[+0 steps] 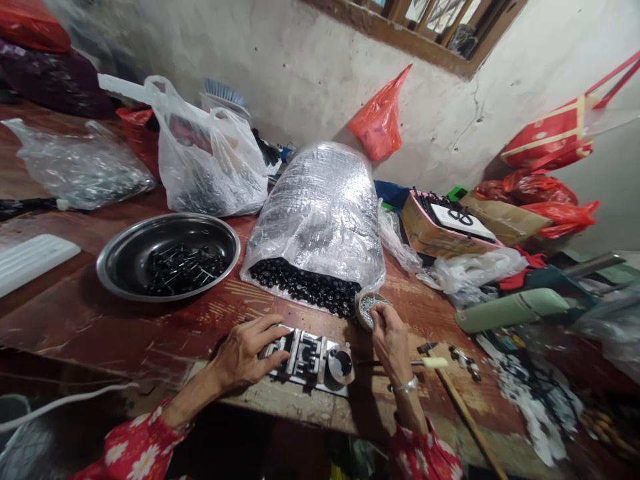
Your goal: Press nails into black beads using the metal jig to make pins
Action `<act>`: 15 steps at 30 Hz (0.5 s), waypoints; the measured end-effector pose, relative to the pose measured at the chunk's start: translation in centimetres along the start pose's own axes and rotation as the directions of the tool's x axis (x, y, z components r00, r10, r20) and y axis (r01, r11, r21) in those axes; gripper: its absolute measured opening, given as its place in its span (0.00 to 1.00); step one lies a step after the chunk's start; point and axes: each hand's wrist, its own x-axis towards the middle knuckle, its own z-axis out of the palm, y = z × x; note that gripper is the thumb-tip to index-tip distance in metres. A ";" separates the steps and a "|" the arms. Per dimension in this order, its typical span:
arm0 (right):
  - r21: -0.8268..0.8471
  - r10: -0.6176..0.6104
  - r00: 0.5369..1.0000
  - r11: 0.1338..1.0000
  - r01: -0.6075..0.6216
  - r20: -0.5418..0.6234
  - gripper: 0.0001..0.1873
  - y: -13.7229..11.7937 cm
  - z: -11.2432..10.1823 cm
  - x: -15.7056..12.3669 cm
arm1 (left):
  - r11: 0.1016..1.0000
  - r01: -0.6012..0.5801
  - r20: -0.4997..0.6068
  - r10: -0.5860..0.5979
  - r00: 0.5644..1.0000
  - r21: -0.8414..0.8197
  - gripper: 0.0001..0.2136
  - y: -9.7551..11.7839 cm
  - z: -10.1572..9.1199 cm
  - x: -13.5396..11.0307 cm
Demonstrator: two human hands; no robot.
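My left hand [247,350] holds the left end of a metal jig [321,363], thumb on the near side and fingers on the far side. The jig lies at the table's front edge, with black parts set in its middle and a round black-centred piece at its right end. Over a small round bowl [367,308] of tiny metal pieces, my right hand [391,341] has its fingertips pinched together; what is between them is too small to make out. A large clear plastic sack [320,207] lies behind the jig, its mouth spilling many round black parts [305,283].
Left of the sack stands a steel basin [107,267] with black-ended metal pieces. A hammer [463,407], a screwdriver with a pale handle [434,363] and a green bottle [513,310] lie at right. Behind are a white plastic bag [210,160] and a cardboard box [435,230].
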 end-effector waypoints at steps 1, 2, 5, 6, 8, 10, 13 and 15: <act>0.017 -0.015 1.000 1.000 0.015 0.021 0.12 -1.0 -0.1 -0.6 | 1.000 0.001 -0.001 -0.001 1.000 -0.010 0.16 0.0 0.0 0.0; 0.034 -0.033 0.998 0.999 0.032 0.046 0.12 -2.2 -0.1 -1.2 | 1.000 0.003 -0.002 -0.003 1.000 -0.024 0.17 0.1 0.0 0.1; 0.083 -0.095 0.986 0.993 0.084 0.136 0.11 -5.7 0.3 -3.2 | 0.998 0.015 -0.014 -0.016 1.000 -0.064 0.20 0.3 -0.2 0.2; 0.095 -0.120 0.978 0.990 0.105 0.169 0.11 -6.7 0.7 -3.8 | 0.997 0.019 -0.014 -0.020 1.000 -0.072 0.21 0.4 -0.3 0.2; 0.093 -0.177 0.957 0.983 0.159 0.229 0.11 -8.4 1.5 -4.7 | 0.997 0.023 -0.008 -0.024 1.000 -0.080 0.22 0.5 -0.4 0.1; 0.044 -0.244 0.932 0.969 0.241 0.267 0.11 -9.6 2.6 -5.3 | 0.996 0.021 0.000 -0.022 1.000 -0.086 0.23 0.5 -0.4 0.1; -0.086 -0.325 0.900 0.928 0.363 0.289 0.11 -10.7 4.0 -5.8 | 0.996 0.021 0.010 -0.020 1.000 -0.091 0.23 0.4 -0.4 0.0; -0.181 -0.345 0.885 0.893 0.412 0.311 0.10 -11.1 4.6 -5.9 | 0.996 0.018 0.011 -0.017 1.000 -0.085 0.23 0.3 -0.4 -0.1</act>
